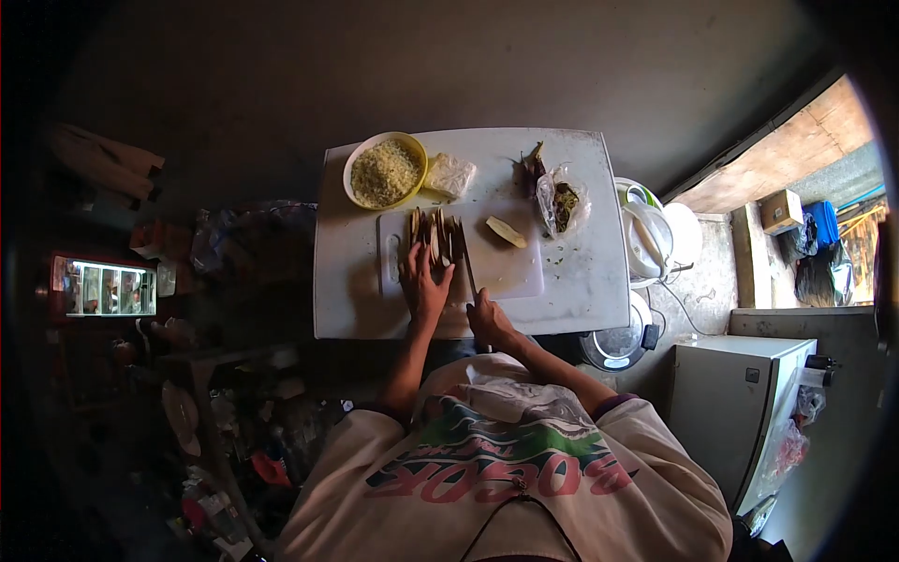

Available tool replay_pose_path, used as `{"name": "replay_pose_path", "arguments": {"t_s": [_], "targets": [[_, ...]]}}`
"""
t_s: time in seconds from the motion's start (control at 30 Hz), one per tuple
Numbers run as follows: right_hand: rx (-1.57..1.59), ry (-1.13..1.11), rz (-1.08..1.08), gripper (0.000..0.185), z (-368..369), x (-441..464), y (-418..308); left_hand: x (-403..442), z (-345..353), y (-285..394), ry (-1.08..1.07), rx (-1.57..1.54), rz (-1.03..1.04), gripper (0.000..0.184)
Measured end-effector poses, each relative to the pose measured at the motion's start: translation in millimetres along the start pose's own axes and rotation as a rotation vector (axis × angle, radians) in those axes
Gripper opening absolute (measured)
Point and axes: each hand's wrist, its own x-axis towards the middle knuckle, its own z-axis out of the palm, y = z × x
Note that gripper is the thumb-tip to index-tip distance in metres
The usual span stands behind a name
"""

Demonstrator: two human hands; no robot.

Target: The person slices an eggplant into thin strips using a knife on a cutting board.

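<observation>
Looks forward and steeply down from the wearer's head, over the printed shirt (pixel 510 450) at bottom centre. Faces the chopping board (pixel 506 272) on the surface (pixel 585 281), above centre, from fairly near, yet takes in the wall (pixel 449 66) along the top, wide and dark-edged.

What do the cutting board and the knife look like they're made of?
Cutting board: probably plastic, smooth and whitish, judging by its even, grainless surface. Knife: blade likely metal, from its thin, straight form; it looks dark, so its finish is unclear.
</observation>
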Motion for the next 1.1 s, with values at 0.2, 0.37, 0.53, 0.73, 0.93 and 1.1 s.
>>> {"name": "replay_pose_path", "arguments": {"t_s": [0.2,0.37,0.53,0.73,0.93,1.1], "targets": [[0.181,-0.161,0.104,0.031,11.7,16.9,-8.9,-4.9,1.8,-27.3,0.070,-0.044,-0.101,0.092],[0.171,-0.173,0.096,0.032,16.1,20.7,-16.5,-3.2,-4.9,-27.0,-0.015,-0.151,-0.207,0.094],[0.142,-0.190,0.187,0.032,-0.8,18.8,-28.5,-1.3,4.5,-35.1,-0.048,-0.151,-0.267,0.089],[0.198,-0.198,0.159,0.032,6.7,23.5,-29.6,2.1,10.9,-40.8,-0.082,-0.140,-0.341,0.088],[0.177,-0.181,0.152,0.029,-27.7,8.2,-45.1,9.7,-3.2,-26.1,-0.053,-0.028,-0.249,0.093],[0.267,-0.194,0.228,0.029,-63.3,-3.2,-36.9,23.0,-10.3,6.8,0.024,-0.085,0.018,0.086]]}}
